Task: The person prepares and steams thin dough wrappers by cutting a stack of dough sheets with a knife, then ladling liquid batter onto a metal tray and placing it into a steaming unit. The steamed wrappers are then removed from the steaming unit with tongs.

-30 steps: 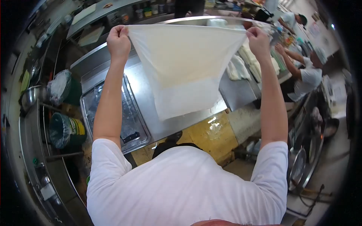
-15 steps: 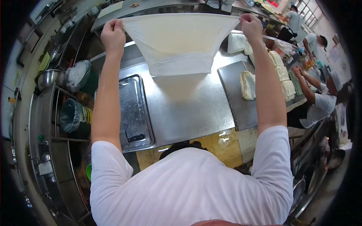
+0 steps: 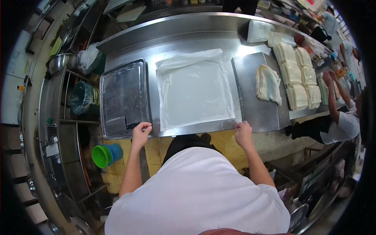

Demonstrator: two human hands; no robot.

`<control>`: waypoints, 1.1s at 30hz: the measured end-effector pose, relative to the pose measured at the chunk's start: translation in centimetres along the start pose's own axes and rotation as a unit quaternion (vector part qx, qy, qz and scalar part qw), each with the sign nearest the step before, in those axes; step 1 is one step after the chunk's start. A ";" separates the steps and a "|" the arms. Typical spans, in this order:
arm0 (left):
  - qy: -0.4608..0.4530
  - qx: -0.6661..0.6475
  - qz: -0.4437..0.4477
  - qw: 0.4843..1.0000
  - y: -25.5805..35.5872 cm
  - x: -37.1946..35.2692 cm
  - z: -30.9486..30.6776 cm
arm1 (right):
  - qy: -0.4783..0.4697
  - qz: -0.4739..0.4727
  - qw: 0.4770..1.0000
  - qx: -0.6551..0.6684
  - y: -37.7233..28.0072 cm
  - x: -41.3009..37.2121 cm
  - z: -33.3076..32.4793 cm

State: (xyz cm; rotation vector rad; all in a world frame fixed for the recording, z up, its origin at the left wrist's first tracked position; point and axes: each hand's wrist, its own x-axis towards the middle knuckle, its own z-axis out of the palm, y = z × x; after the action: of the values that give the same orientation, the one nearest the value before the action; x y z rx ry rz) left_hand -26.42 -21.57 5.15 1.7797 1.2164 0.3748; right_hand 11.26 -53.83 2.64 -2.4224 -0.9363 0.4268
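A thin, pale, see-through sheet [image 3: 196, 94] lies spread on the steel table, its far edge folded over and creased. Just off its near left corner is my left hand [image 3: 141, 135], thumb and forefinger pinched together. My right hand [image 3: 244, 134] is closed at the near right corner, fingertips curled down at the table's front edge. I cannot tell whether a thin edge of the sheet is between the fingers of either hand. Left of the sheet sits a dark metal tray [image 3: 148, 102] with a black-handled knife [image 3: 135, 125] in its near part.
On a raised metal board [image 3: 248, 90] at right lies a folded pale sheet [image 3: 268, 84]. Beyond it are stacks of wrapped pale packets [image 3: 295, 78]. A co-worker's arms [image 3: 333, 90] reach in at far right. A green bucket [image 3: 102, 156] stands on the floor at left.
The sheet, held up and stretched between both my hands over the table's far side, has come down flat on the table. Both hands have moved back toward me to the front edge.
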 end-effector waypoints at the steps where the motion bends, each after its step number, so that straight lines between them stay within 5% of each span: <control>1: -0.002 0.001 -0.004 1.000 0.2 0.4 0.1 | 0.003 0.002 1.000 0.012 -0.7 -0.3 -0.3; 9: 0.098 0.052 0.089 0.990 4.1 19.4 3.6 | 0.067 -0.071 0.994 0.059 -5.7 4.8 -2.9; 14: 0.143 0.213 0.061 0.965 7.5 30.7 6.6 | 0.061 -0.035 0.996 0.052 -6.6 5.6 -2.2; 16: 0.115 0.300 -0.030 0.947 7.9 33.2 7.5 | 0.056 -0.015 0.997 0.055 -7.0 5.2 -1.3; 20: 0.038 0.247 -0.060 0.966 7.3 36.0 7.2 | 0.037 0.026 0.996 0.076 -7.6 5.6 -0.1; 22: 0.129 0.088 -0.020 0.988 7.4 36.7 6.6 | 0.034 0.023 0.997 0.069 -8.0 7.0 0.3; 26: 0.215 0.015 0.073 0.974 9.1 37.2 4.6 | 0.026 -0.026 0.998 0.047 -9.3 11.6 1.3; 33: 0.210 0.032 0.104 0.972 11.2 38.6 4.9 | -0.007 -0.138 0.990 0.037 -15.9 24.6 5.1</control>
State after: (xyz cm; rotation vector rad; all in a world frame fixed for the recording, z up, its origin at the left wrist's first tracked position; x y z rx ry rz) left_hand 1.30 7.84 2.58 1.9514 1.3423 0.8779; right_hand 18.03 -24.92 4.70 -2.1841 -1.2190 0.3686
